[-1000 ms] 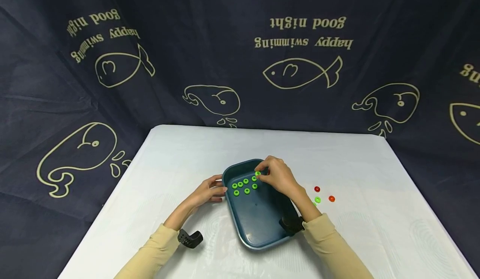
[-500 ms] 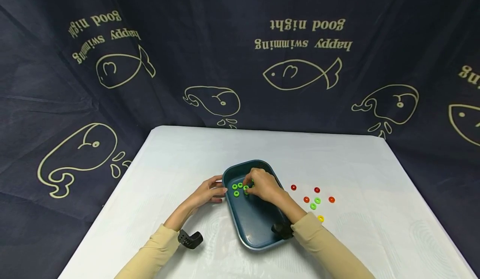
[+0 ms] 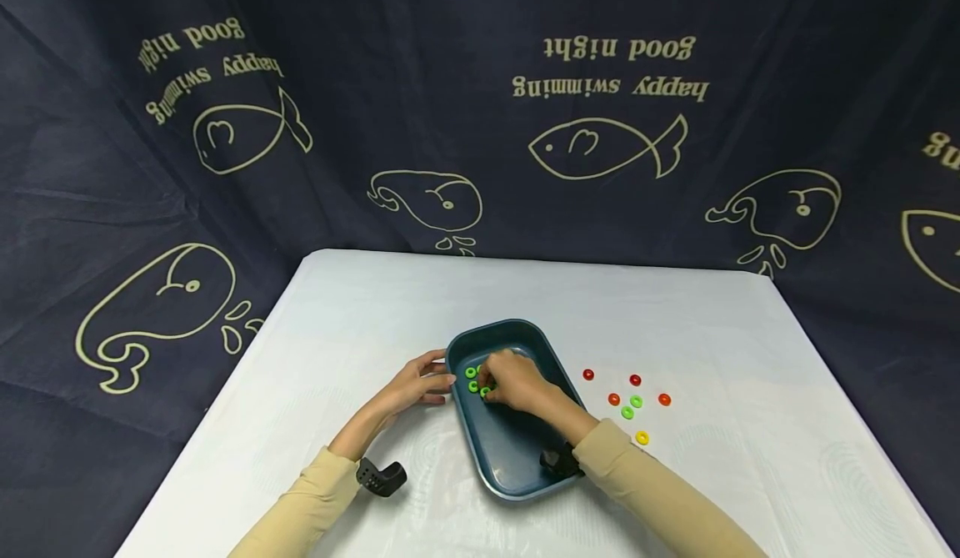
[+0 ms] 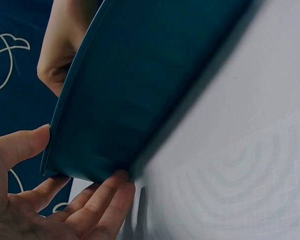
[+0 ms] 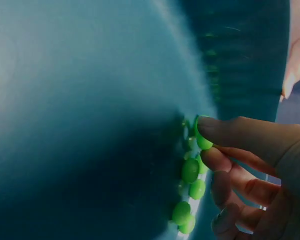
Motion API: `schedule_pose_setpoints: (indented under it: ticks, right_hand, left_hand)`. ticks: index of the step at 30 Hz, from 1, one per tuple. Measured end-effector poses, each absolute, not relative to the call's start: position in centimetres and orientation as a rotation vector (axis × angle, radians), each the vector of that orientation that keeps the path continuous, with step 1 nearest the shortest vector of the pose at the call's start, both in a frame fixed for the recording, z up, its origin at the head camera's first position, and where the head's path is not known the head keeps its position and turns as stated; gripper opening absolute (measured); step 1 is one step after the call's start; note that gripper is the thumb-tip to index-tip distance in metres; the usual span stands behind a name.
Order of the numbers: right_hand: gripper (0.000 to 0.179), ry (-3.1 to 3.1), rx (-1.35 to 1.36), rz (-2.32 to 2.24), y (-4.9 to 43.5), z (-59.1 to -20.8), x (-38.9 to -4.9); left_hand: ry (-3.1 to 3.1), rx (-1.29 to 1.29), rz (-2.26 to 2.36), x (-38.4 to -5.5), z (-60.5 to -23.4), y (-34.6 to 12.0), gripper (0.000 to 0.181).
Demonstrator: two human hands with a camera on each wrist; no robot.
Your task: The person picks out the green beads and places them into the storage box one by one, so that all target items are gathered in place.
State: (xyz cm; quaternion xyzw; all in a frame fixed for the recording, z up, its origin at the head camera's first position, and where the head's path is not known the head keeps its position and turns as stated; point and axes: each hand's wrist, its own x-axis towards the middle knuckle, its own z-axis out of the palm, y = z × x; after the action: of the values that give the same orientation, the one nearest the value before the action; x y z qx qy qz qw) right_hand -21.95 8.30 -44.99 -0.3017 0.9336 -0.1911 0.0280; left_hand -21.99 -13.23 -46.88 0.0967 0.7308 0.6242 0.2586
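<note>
A dark teal tray [image 3: 510,449] stands on the table with several small green rings [image 3: 470,372] inside, near its far left part. My right hand [image 3: 516,381] reaches into it and pinches one green ring [image 5: 204,136] between thumb and forefinger. Below that ring in the right wrist view, more green rings [image 5: 190,170] lie in a row, partly overlapping; in the head view the hand hides some of them. Outside the tray's left side is my left hand [image 3: 412,384]. Its thumb [image 4: 32,142] touches the rim, and its extended fingers [image 4: 107,197] lie against the outer wall.
Right of the tray, loose rings lie on the white table [image 3: 735,475]: several red or orange-red ones [image 3: 635,380], two green ones [image 3: 627,413] and a yellow one [image 3: 642,438]. Behind the table hangs a dark cloth [image 3: 480,57] with fish drawings.
My right hand has moved from the tray's far right corner leftward and nearer, over the green rings. Rings on the table that the right arm covered now show. The left hand stays put.
</note>
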Motion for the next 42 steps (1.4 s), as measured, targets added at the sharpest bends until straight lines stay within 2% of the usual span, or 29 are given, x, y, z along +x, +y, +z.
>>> schedule_pose_setpoints:
  ticks: [17, 42]
  right_hand:
    - [0.011, 2.872, -0.913, -0.605, 8.5, -45.3, -21.9]
    - [0.018, 2.988, -0.714, -0.869, 12.7, -41.0, -21.7]
  left_hand:
    - [1.974, 0.274, 1.692, -22.0, -46.7, -13.0, 0.064]
    - [1.980, 0.248, 1.692, -21.8, -46.7, -13.0, 0.066]
